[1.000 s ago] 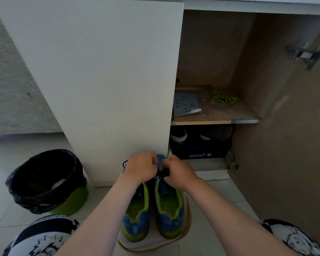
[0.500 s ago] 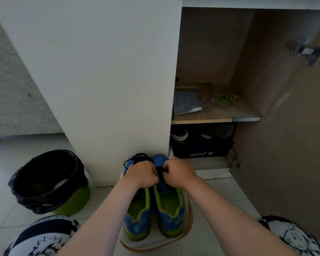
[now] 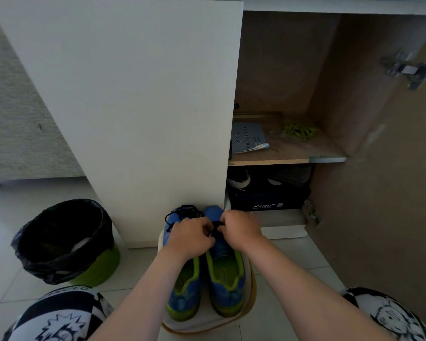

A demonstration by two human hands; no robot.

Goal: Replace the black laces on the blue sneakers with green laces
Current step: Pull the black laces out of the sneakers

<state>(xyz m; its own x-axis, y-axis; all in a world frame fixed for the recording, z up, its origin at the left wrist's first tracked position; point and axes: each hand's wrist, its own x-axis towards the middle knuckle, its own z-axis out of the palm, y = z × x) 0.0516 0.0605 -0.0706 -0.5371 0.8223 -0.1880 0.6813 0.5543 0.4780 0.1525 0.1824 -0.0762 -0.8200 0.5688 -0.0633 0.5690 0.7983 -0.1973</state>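
Two blue sneakers with lime-green lining stand side by side on a low white stool (image 3: 250, 286), toes towards the cabinet: the left sneaker (image 3: 183, 291) and the right sneaker (image 3: 228, 274). My left hand (image 3: 191, 236) and my right hand (image 3: 240, 226) meet over the right sneaker's front, both pinching its black lace (image 3: 214, 227). A loose tangle of black lace (image 3: 182, 211) lies on the left sneaker's toe. The green laces (image 3: 299, 131) sit in a heap on the cabinet's wooden shelf (image 3: 288, 156).
A green bin (image 3: 64, 242) lined with a black bag stands on the tiled floor to the left. The white cabinet door (image 3: 123, 107) is just behind the sneakers. A booklet (image 3: 247, 137) lies on the shelf. Below it sits a dark shoebox (image 3: 268, 200).
Both hands have slid slightly back from the toes along the right sneaker, uncovering the loose black lace on the left sneaker's toe.
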